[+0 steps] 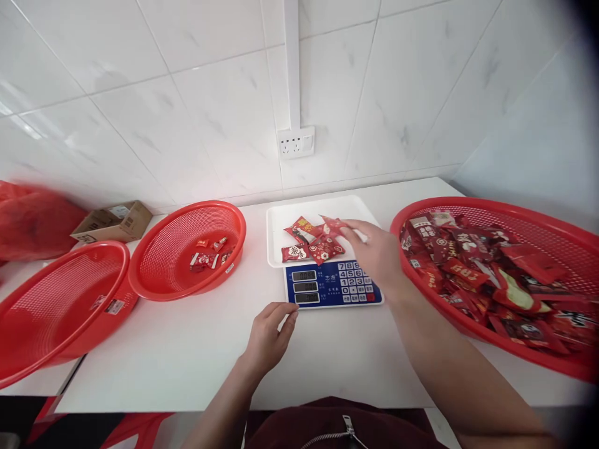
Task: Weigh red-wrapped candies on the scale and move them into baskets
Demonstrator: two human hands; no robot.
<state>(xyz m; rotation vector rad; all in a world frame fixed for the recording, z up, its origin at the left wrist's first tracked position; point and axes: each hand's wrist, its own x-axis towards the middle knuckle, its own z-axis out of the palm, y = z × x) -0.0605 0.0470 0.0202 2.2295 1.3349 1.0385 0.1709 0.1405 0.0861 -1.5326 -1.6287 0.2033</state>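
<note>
My right hand (374, 252) is over the white weighing tray (276, 231) of a digital scale, its fingers closed on a red snack packet (332, 226). Beneath it lie several more small red packets, among them one with a white label (295, 252) and one with a flower print (326, 249). The blue keypad panel (331, 293) of the scale faces me, with three small displays on its left. My left hand (271, 337) is by the panel's front left corner, fingers loosely bent with a gap between thumb and forefinger; nothing shows in it.
A large red basket (468, 327) full of mixed red packets stands on the right. To the left, a red basket (187, 215) holds several packets, beside another red basket (60, 330). Behind them are a cardboard box (135, 221) and a red bag (37, 221). A tiled wall closes the back.
</note>
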